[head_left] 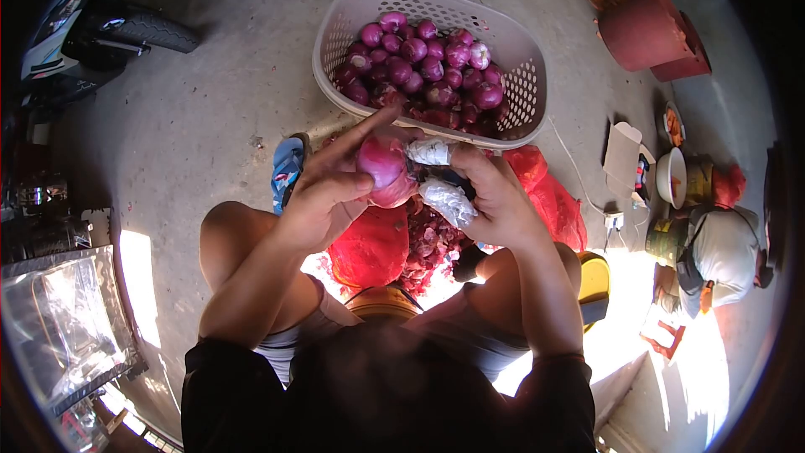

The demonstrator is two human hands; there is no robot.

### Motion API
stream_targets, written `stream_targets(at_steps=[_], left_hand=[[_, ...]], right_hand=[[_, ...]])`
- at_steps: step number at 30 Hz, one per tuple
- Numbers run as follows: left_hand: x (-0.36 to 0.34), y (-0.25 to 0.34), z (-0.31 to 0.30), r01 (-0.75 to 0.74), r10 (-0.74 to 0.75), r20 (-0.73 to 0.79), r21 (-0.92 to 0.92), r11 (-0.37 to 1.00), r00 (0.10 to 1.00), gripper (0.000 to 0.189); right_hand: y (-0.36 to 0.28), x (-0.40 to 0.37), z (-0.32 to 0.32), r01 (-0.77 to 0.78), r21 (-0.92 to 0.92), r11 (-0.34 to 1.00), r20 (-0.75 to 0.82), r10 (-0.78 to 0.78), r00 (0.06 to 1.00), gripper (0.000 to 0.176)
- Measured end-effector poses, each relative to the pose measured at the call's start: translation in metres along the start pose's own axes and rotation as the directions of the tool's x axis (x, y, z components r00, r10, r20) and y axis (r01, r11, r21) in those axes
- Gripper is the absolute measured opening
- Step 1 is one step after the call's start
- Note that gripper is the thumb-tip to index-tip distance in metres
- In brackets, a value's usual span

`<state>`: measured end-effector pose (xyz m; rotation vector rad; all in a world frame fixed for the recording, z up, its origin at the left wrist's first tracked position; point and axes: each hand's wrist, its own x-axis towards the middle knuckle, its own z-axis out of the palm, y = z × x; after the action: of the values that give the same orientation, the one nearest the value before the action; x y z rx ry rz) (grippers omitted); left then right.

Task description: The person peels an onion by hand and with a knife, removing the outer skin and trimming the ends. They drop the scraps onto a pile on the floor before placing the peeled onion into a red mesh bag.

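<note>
A red onion sits in my left hand, its fingers behind it and the thumb pressed on its near side. My right hand is at the onion's right side. Silver wrapping covers its thumb and index finger, which are bent in toward the onion. Something dark shows between these fingers, too hidden to name. Below the hands lie a red mesh bag and a heap of loose onion skins.
A grey perforated basket of peeled red onions stands ahead. Another red bag lies right of my hands. Blue slipper at left, yellow slipper at right. A motorcycle wheel is far left; a red bucket far right.
</note>
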<state>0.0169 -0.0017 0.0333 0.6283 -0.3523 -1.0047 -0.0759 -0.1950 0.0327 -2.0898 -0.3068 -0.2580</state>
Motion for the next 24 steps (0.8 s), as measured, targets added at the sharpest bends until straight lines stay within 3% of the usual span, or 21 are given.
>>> stream_targets(at_steps=[2,7,9,18,24], left_hand=[[0.0,-0.001,0.0,-0.001,0.001,-0.004,-0.009,1.0,1.0,0.07],[0.001,0.0,0.001,0.009,-0.007,-0.033,0.065,0.998,0.999,0.077],[0.002,0.001,-0.003,-0.002,0.002,0.024,0.005,1.0,1.0,0.071],[0.001,-0.001,-0.004,-0.003,0.003,0.033,-0.005,1.0,0.999,0.062],[0.001,-0.002,-0.006,0.032,-0.031,0.023,-0.023,0.999,0.999,0.061]], right_hand=[[-0.003,0.002,-0.001,-0.002,-0.029,1.0,0.001,0.002,1.0,0.053],[0.008,-0.002,0.007,0.017,0.169,0.985,-0.124,0.004,0.992,0.052],[0.006,-0.001,0.005,0.021,0.236,0.971,-0.149,0.014,0.989,0.049],[0.007,-0.005,-0.004,0.01,0.104,0.995,0.006,-0.011,1.0,0.06],[0.002,-0.005,-0.005,-0.088,0.188,0.978,0.049,0.08,0.996,0.06]])
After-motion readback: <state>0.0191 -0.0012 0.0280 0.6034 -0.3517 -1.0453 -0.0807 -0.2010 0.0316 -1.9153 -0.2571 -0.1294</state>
